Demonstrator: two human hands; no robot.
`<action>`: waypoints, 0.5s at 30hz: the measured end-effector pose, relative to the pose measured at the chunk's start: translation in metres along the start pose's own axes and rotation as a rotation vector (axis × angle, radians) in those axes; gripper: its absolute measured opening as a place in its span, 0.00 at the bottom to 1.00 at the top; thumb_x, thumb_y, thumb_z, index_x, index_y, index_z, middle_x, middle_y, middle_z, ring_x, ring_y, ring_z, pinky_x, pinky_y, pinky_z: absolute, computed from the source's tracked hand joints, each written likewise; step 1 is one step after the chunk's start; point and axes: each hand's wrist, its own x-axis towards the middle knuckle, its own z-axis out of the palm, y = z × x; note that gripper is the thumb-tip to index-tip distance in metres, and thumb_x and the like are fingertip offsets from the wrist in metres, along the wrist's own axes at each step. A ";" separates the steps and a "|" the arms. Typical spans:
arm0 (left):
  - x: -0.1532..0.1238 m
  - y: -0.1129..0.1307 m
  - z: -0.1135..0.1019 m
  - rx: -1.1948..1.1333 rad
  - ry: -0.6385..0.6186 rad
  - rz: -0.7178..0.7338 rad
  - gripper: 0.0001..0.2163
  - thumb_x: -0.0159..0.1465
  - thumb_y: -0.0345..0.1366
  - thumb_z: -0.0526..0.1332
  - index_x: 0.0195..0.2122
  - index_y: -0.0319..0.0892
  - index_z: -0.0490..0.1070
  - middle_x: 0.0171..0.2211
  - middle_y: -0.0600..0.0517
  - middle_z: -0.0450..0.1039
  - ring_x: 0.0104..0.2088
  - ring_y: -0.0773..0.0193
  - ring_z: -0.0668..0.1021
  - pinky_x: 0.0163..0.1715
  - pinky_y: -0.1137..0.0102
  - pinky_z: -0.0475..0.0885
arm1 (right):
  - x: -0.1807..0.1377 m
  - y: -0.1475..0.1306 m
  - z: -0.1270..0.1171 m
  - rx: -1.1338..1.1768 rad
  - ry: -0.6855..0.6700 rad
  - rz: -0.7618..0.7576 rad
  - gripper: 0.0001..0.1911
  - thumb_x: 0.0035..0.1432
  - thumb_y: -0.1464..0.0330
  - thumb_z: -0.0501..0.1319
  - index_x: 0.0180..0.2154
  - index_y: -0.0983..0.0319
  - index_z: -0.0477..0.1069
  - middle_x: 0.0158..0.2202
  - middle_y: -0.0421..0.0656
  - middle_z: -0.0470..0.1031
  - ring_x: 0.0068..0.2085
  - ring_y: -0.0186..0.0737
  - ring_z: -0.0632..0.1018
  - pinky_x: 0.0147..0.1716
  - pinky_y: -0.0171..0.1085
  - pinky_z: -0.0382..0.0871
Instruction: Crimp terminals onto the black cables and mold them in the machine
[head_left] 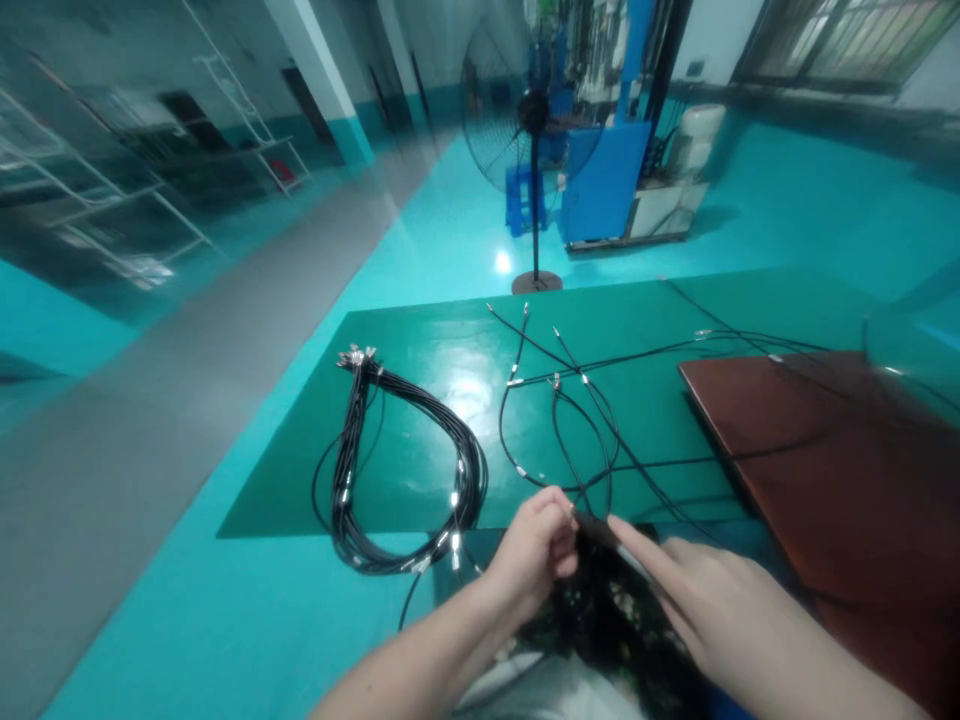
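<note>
My left hand (544, 535) is closed, fingers curled in a pinch at the table's near edge. My right hand (705, 590) is just to its right, its index finger stretched along a dark piece (594, 528) between the hands; the other fingers are mostly hidden. I cannot make out what the dark piece is. Beyond the hands, several loose black cables (559, 488) with silvery metal ends cross and loop over the green tabletop (420, 340). On the left, a thick looped bundle of black cables (476, 470) is gathered at its metal tips and overhangs the near edge.
A brown board (780, 430) lies on the table's right side, with cables running across it. Past the table stand a pedestal fan (534, 115), a blue stool (525, 200) and a blue machine (606, 185). White metal frames (124, 200) are far left.
</note>
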 end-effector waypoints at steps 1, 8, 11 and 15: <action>0.000 -0.001 -0.001 -0.004 -0.003 0.014 0.04 0.48 0.28 0.53 0.22 0.41 0.57 0.15 0.61 0.49 0.16 0.75 0.51 0.14 0.77 0.44 | 0.000 0.003 -0.001 0.113 -0.063 0.017 0.30 0.50 0.74 0.53 0.56 0.55 0.58 0.27 0.42 0.74 0.23 0.39 0.74 0.21 0.32 0.64; -0.001 0.004 -0.002 -0.026 -0.069 0.052 0.05 0.49 0.27 0.55 0.22 0.40 0.57 0.16 0.60 0.53 0.16 0.76 0.53 0.15 0.77 0.45 | 0.017 0.025 -0.020 1.128 -0.566 0.208 0.27 0.54 0.64 0.55 0.57 0.53 0.57 0.38 0.42 0.74 0.35 0.41 0.75 0.33 0.36 0.69; -0.004 0.008 0.000 -0.050 -0.087 0.059 0.06 0.50 0.28 0.57 0.22 0.40 0.57 0.16 0.59 0.54 0.16 0.76 0.54 0.15 0.77 0.46 | 0.023 0.026 -0.022 1.582 -0.802 0.188 0.31 0.53 0.60 0.56 0.57 0.63 0.55 0.29 0.43 0.73 0.26 0.37 0.74 0.27 0.35 0.68; -0.005 0.007 0.003 0.021 -0.032 0.102 0.08 0.54 0.32 0.58 0.23 0.40 0.57 0.15 0.60 0.52 0.16 0.75 0.55 0.16 0.76 0.48 | 0.017 0.021 -0.012 1.358 -0.620 0.198 0.29 0.55 0.58 0.53 0.57 0.61 0.56 0.34 0.46 0.73 0.31 0.39 0.75 0.31 0.36 0.69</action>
